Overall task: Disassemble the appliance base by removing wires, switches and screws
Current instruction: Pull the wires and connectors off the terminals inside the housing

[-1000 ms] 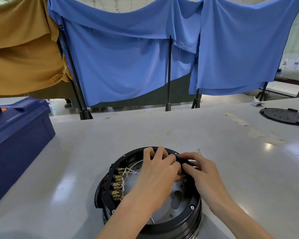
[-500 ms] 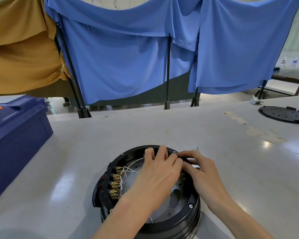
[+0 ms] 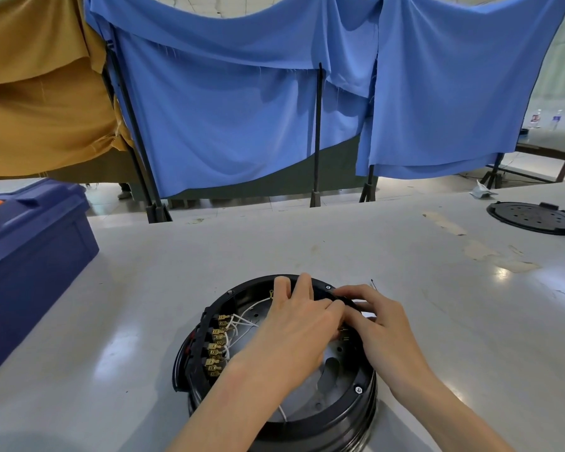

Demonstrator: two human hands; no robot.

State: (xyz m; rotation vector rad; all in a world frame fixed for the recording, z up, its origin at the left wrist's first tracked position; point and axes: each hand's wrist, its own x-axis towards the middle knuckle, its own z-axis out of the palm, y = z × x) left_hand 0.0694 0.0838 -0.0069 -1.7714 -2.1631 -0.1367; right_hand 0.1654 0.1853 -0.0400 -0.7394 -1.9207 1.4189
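Little change over the last second: left hand (image 3: 294,327) still curls over the far rim of the appliance base (image 3: 336,415) on the table (image 3: 144,288), right hand (image 3: 382,324) still pinches a black part (image 3: 349,301) there, so it is probably not yet freed.

l hand (image 3: 294,331) palm down, two fingers straight, rest bent twd r hand (image 3: 384,324), whose curled fingertips pinch base rim (image 3: 248,285); forearms bare.

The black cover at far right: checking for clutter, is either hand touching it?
No, the left hand and right hand are at the appliance base, far from the cover.
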